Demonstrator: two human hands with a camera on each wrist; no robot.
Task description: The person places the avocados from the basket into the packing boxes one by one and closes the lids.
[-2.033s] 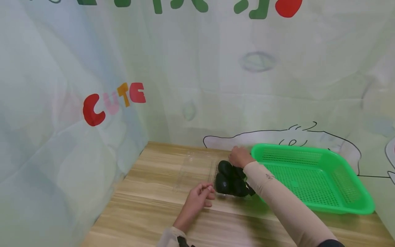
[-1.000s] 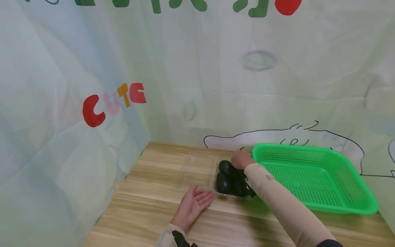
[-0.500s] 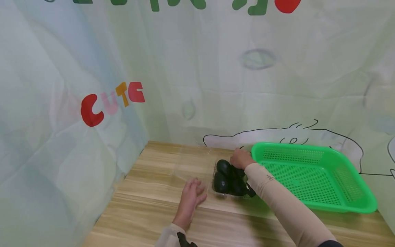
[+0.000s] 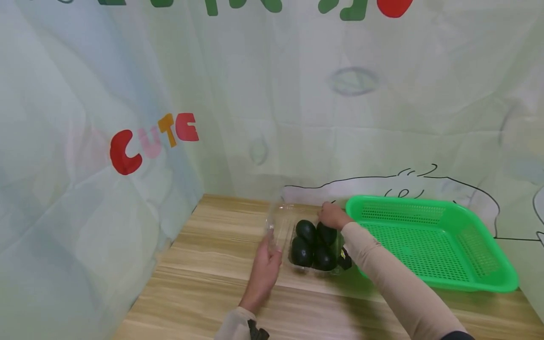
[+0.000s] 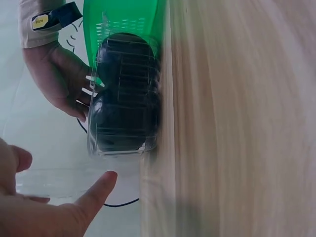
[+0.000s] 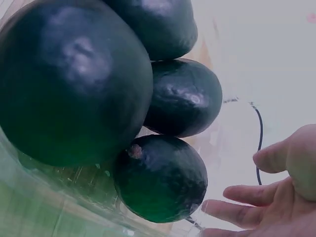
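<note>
Several dark green avocados (image 4: 301, 251) sit in a clear plastic clamshell box (image 4: 305, 270) on the wooden table. Its transparent lid (image 4: 278, 215) is tilted up at the left side. My left hand (image 4: 262, 274) holds the lid's near edge between thumb and fingers; in the left wrist view the thumb and forefinger (image 5: 101, 190) show around the faint plastic. At the box's far right corner is my right hand (image 4: 333, 216). In the right wrist view its fingers (image 6: 242, 215) are extended beside the avocados, by the box wall.
A green perforated plastic basket (image 4: 437, 283) stands just right of the box, near the back wall. Printed cloth (image 4: 242, 118) hangs behind and to the left of the wooden table (image 4: 212, 245). A dark strap (image 4: 345, 259) is on my right wrist.
My left hand turned palm up, then moved up to the lid and took hold of it. The lid has risen from lying flat at the left. The right hand has stayed at the box's far corner.
</note>
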